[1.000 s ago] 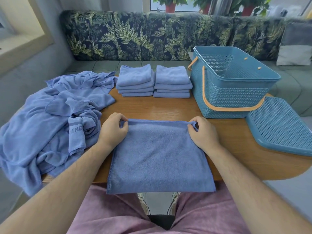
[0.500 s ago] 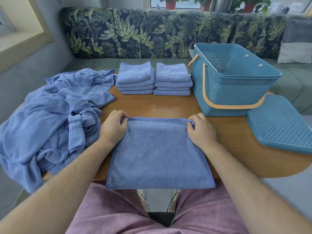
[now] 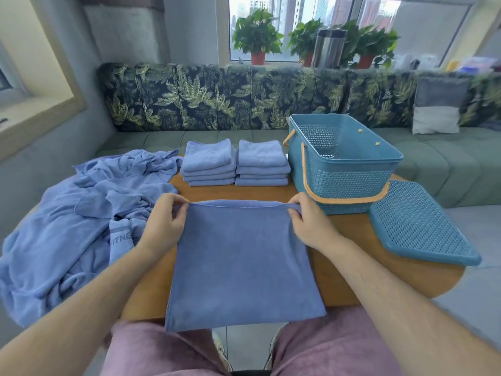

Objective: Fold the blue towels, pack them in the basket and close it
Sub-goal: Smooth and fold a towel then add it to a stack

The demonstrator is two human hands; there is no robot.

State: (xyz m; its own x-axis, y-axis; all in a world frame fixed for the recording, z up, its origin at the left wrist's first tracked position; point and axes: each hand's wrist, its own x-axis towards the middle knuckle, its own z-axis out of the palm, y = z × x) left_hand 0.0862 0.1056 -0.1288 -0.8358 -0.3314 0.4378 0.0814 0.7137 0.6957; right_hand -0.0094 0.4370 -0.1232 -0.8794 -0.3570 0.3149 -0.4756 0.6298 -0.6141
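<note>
I hold a square blue terry towel (image 3: 244, 261) by its two far corners.
It lies flat on the wooden desk (image 3: 352, 267), its near edge hanging off toward my lap. My left hand (image 3: 162, 226) pinches the far left corner, my right hand (image 3: 311, 226) the far right. Behind it are two stacks of folded blue towels (image 3: 208, 164). To the right stands the open teal plastic basket (image 3: 341, 180), its lattice lid (image 3: 417, 223) flat beside it. A heap of unfolded blue towels (image 3: 81, 213) lies left.

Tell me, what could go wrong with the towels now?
The towel pinched by the left hand and right hand hangs off the table, so it might slide into the lap if let go. The lid juts past the table's right edge; a bump could knock it down.
</note>
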